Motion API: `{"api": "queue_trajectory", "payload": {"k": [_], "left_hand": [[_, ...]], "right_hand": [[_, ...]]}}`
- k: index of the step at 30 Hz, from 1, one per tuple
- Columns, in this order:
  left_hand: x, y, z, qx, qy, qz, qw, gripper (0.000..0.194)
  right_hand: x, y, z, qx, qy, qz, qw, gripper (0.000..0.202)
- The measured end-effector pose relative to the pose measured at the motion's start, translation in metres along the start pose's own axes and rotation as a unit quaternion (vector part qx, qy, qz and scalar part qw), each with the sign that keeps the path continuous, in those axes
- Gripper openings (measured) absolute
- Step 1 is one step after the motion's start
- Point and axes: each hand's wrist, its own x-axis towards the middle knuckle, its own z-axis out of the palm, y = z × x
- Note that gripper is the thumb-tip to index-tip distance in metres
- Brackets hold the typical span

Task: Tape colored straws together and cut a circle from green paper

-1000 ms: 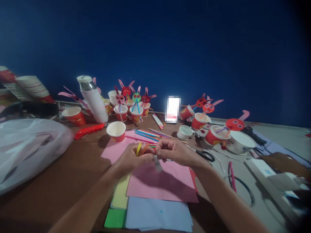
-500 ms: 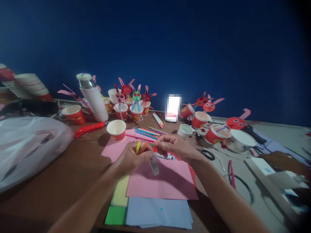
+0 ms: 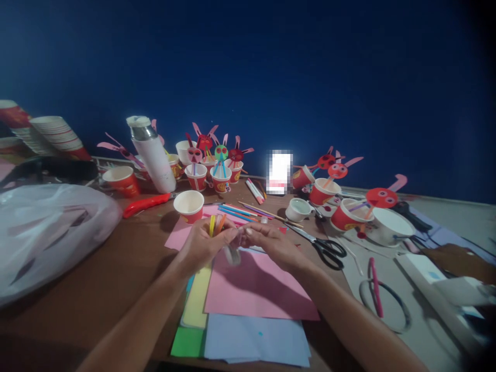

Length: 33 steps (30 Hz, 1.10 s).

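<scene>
The person's two hands meet over the middle of the desk (image 3: 127,268). The left hand (image 3: 201,243) has its grip shut around a little bunch of straws (image 3: 215,225), yellow and orange, which poke up out of the fist. The right hand (image 3: 271,242) has its fingers pinched together right beside the left thumb, on something small. A small see-through thing (image 3: 233,254) hangs just under the spot where the two hands touch. It is too blurry to tell what it is.

Under the hands lies a pink sheet of paper (image 3: 259,287). A yellow sheet (image 3: 196,305), a green sheet (image 3: 187,342) and a pale blue sheet (image 3: 256,340) peek out from below it, closer to the person.

Just behind the left hand stands a red paper cup (image 3: 189,205) with a white inside. Loose coloured straws (image 3: 240,211) lie flat on the desk behind the hands. Black scissors (image 3: 323,247) lie to the right of the right hand, near it but not touching. A small white mug (image 3: 298,209) sits past them.

Farther back, a white bottle (image 3: 152,155) leans to one side, and a red cutter knife (image 3: 146,204) lies in front of it. Cups with paper bunny faces on sticks (image 3: 217,165) stand in a row along the blue wall (image 3: 271,67). A big clear plastic bag (image 3: 46,232) sits on the left end of the desk.
</scene>
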Motion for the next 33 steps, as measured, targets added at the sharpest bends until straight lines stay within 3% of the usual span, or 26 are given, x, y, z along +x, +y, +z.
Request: {"api": "queue_trajectory", "payload": {"k": [5, 14, 21, 27, 33], "left_hand": [[0.0, 0.001, 0.0, -0.012, 0.025, -0.013, 1.0, 0.018], [0.005, -0.011, -0.005, -0.066, -0.006, -0.043, 0.997, 0.024], [0.005, -0.012, -0.004, -0.112, -0.07, -0.07, 0.989, 0.021], [0.003, -0.011, -0.006, -0.173, -0.117, -0.097, 0.973, 0.027], [0.004, -0.009, -0.009, -0.259, -0.118, -0.143, 0.948, 0.024]], "right_hand": [[0.002, 0.004, 0.001, 0.027, 0.04, 0.005, 0.999, 0.026], [0.002, 0.008, 0.007, 0.039, 0.053, -0.015, 0.998, 0.025], [0.002, 0.005, 0.008, 0.014, 0.098, -0.003, 0.995, 0.026], [0.0, -0.001, 0.008, -0.013, 0.089, -0.006, 0.996, 0.023], [-0.002, -0.01, 0.001, 0.003, 0.114, -0.021, 0.993, 0.017]]}}
